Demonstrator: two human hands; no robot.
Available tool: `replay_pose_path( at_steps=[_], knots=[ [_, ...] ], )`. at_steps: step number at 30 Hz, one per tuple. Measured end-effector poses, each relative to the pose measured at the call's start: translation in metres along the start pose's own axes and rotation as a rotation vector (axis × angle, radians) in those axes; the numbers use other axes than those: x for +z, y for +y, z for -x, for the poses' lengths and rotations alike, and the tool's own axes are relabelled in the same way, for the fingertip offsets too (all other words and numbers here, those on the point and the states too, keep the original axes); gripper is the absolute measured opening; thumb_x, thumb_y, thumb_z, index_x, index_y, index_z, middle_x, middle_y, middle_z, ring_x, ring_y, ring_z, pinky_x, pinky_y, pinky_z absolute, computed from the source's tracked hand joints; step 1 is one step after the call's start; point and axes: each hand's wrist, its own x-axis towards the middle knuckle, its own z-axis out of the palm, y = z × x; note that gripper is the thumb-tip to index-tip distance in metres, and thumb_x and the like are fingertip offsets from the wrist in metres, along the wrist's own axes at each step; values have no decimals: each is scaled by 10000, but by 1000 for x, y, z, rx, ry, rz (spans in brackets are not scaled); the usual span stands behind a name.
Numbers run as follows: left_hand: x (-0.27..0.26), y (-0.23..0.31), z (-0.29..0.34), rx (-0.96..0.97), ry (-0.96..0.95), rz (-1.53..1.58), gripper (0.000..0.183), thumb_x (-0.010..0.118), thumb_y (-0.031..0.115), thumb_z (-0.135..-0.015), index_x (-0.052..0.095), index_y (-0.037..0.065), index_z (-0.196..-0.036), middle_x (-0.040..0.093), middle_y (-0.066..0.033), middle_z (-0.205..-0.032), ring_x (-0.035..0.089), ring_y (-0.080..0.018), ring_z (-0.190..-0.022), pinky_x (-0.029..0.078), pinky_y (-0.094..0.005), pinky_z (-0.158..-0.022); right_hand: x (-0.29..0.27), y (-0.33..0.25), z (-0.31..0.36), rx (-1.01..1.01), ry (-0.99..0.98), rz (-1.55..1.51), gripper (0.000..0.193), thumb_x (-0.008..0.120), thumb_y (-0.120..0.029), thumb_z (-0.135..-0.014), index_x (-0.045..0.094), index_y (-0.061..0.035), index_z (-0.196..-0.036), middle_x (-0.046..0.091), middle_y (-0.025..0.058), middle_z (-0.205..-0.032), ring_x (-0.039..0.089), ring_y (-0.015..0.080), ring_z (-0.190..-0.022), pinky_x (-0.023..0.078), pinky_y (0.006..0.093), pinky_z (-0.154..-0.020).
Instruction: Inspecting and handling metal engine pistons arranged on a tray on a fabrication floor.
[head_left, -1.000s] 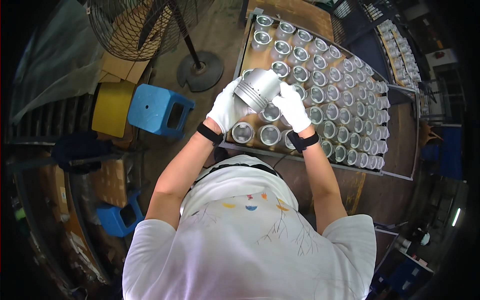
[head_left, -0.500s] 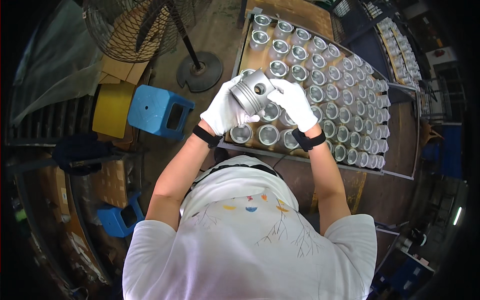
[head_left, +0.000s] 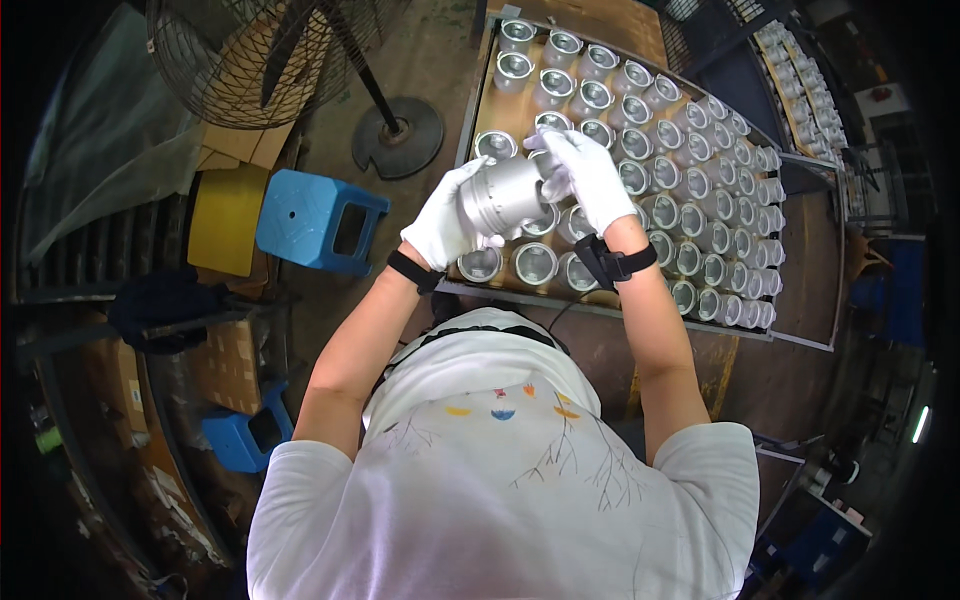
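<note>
A silver-grey metal piston (head_left: 503, 194) with ring grooves lies tilted in front of me, over the near left corner of a tray of similar pistons. My left hand (head_left: 445, 220), in a white glove, is closed around its left side from below. At the right end, my gloved right hand (head_left: 590, 180) has its fingers curled against the piston's edge; the exact contact of the fingertips is blurred. Beneath and beyond the hands, pistons such as this one (head_left: 535, 263) stand upright in rows, their bright round rims facing up.
The tray's metal frame (head_left: 600, 310) runs close to my waist. On the left are a blue stool (head_left: 300, 220), a yellow panel (head_left: 222, 220) and a floor fan with a round black base (head_left: 398, 138). Another rack of pistons (head_left: 797, 90) stands at the far right.
The piston has turned in my hands, so its round side hole no longer faces up. My right hand has shifted slightly and its fingers have moved along the piston's end.
</note>
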Motion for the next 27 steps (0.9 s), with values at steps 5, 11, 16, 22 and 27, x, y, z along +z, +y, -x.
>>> replay_pose_path(
  at_steps=[5, 11, 16, 22, 27],
  knots=[
    [-7, 6, -1, 169, -41, -53, 350, 427, 301, -1053, 588, 65, -1256, 693, -104, -1141, 709, -269, -924, 605, -393, -680, -16, -12, 3, 73, 85, -10, 368, 569, -355, -1023, 694, -13, -1078, 722, 69, -771, 627, 117, -521, 483, 221, -501],
    [-17, 5, -10, 265, 34, -276, 373, 487, 354, -1025, 591, 91, -1268, 683, -100, -1184, 703, -251, -994, 621, -404, -686, -18, 2, 2, 128, -40, 133, 385, 597, -371, -1009, 678, -18, -1139, 708, 59, -816, 635, 114, -538, 479, 228, -496],
    [-29, -1, -18, 217, 188, -20, 361, 533, 368, -1015, 565, 164, -1311, 660, -91, -1211, 706, -287, -1001, 620, -450, -650, -19, 42, -11, 235, -118, 147, 415, 604, -383, -1003, 634, 13, -1121, 679, 59, -820, 656, 126, -577, 517, 267, -515],
    [-32, -11, -21, 250, 331, -49, 399, 554, 418, -1000, 557, 207, -1338, 648, -37, -1210, 679, -241, -984, 539, -407, -613, -21, 81, -15, 291, -217, 129, 330, 537, -262, -1039, 570, 31, -1186, 731, 149, -880, 694, 191, -635, 577, 297, -570],
    [-30, -15, -20, 268, 363, -37, 410, 524, 348, -1030, 515, 157, -1393, 613, -86, -1293, 670, -283, -1091, 610, -473, -721, -21, 82, -15, 308, -133, 63, 361, 576, -279, -1022, 595, 41, -1188, 736, 135, -837, 706, 229, -672, 583, 335, -622]
  ],
)
